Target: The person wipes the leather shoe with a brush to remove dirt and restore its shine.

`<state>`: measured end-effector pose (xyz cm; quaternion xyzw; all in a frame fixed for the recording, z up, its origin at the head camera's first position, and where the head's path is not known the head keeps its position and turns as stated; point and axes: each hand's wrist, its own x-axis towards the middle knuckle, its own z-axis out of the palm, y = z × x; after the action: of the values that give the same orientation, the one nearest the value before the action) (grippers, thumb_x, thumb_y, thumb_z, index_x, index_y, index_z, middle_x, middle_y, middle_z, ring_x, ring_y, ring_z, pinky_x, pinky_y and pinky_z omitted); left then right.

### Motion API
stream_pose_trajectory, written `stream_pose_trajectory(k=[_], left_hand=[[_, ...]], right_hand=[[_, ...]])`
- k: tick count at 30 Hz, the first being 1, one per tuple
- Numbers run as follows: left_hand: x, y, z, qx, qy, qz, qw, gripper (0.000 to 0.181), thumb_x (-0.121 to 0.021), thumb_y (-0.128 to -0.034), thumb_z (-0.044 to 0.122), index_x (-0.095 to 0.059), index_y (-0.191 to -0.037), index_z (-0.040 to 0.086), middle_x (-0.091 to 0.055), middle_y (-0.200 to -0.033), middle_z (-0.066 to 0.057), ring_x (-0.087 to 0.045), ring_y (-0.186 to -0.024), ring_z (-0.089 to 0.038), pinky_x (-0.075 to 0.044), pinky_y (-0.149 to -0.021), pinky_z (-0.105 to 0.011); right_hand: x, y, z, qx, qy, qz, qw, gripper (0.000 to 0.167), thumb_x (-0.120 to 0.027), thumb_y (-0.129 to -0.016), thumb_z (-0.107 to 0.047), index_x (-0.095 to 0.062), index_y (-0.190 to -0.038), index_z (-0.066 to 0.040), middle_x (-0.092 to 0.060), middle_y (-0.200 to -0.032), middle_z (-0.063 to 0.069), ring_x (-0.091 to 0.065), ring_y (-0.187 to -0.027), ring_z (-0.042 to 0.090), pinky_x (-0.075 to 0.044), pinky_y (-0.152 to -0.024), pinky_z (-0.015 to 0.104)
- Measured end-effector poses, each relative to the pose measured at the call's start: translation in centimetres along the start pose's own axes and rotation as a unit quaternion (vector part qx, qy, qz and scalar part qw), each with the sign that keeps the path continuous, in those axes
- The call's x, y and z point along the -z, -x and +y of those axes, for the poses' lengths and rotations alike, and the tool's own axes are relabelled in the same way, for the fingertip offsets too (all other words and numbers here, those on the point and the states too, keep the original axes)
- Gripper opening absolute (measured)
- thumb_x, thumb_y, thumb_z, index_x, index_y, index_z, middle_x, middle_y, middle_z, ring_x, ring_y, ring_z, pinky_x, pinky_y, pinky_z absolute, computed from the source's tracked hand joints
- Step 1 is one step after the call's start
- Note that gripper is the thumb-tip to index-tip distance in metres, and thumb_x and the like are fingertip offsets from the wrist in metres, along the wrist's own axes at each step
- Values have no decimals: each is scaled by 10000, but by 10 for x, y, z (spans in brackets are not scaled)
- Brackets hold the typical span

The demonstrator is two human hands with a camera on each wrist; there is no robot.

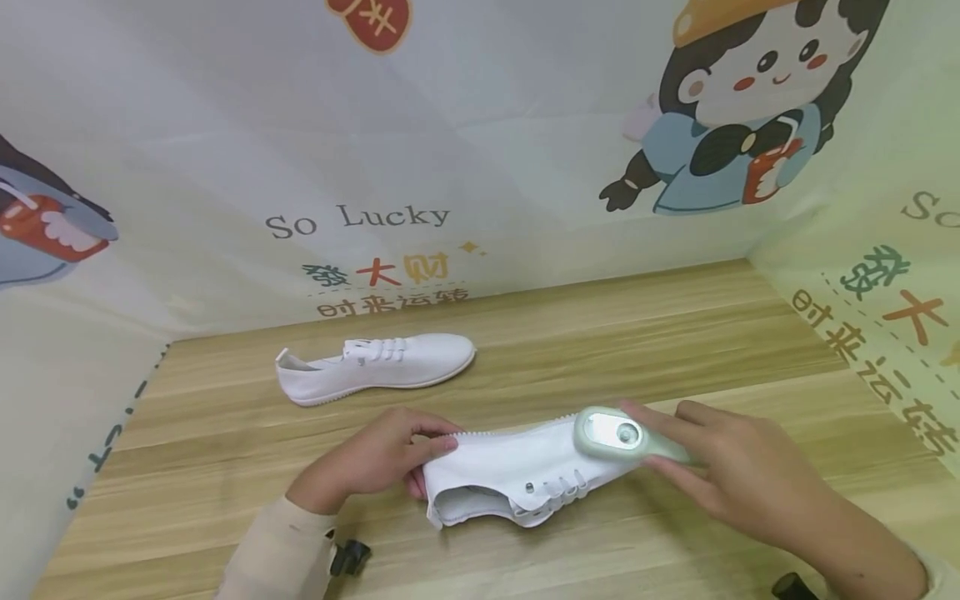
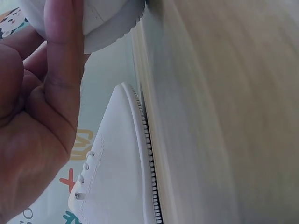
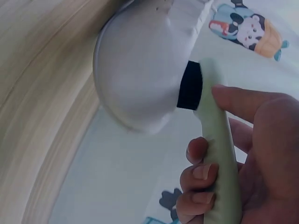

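Note:
A white lace-up shoe (image 1: 495,458) lies tilted over, its heel opening facing me. My left hand (image 1: 382,457) grips it at the heel, thumb on the upper side; part of those fingers is hidden behind the shoe. My right hand (image 1: 738,467) holds a pale green brush (image 1: 611,433) by its handle, index finger stretched along the back. In the right wrist view, the dark bristles (image 3: 190,86) meet the upper near the toe of the shoe (image 3: 135,70). Another white shoe (image 1: 382,362) stands upright behind, toe to the right, touched by neither hand.
Under everything is a wood-grain table (image 1: 600,358). Printed cloth walls (image 1: 525,167) with cartoon figures and lettering rise at its back and both sides. A black piece (image 1: 350,557) sits by the left wrist, and another black piece (image 1: 793,587) by the right forearm.

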<state>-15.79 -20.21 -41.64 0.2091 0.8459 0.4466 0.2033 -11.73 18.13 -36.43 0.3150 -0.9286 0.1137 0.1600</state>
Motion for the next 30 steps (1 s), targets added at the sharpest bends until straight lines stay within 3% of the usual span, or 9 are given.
stream_pose_trajectory(k=[8, 21, 30], left_hand=[[0, 2, 0, 103, 350, -43, 9993, 301, -585, -944, 304, -660, -1155, 102, -677, -1015, -100, -638, -508, -207, -535, -476, -372], [0, 1, 2, 67, 324, -123, 9994, 302, -595, -941, 284, -654, -1170, 95, -681, -988, -85, -643, -508, -210, -535, -478, -383], [1, 3, 3, 112, 319, -110, 9994, 304, -603, -935, 288, -659, -1166, 98, -682, -975, -85, -639, -500, -211, -534, -479, -386]], right_hand=[[4, 2, 2, -4, -37, -2, 10000, 546, -745, -801, -357, -560, -1315, -355, -553, -803, -129, -351, -553, -33, -329, -486, 187], [1, -13, -13, 82, 117, -391, 9991, 509, -694, -843, -408, -538, -1327, -387, -565, -805, -83, -372, -552, 0, -330, -488, 193], [-4, -19, -22, 267, 87, -406, 9988, 501, -696, -838, -405, -555, -1317, -367, -547, -808, -98, -349, -542, -12, -312, -477, 183]])
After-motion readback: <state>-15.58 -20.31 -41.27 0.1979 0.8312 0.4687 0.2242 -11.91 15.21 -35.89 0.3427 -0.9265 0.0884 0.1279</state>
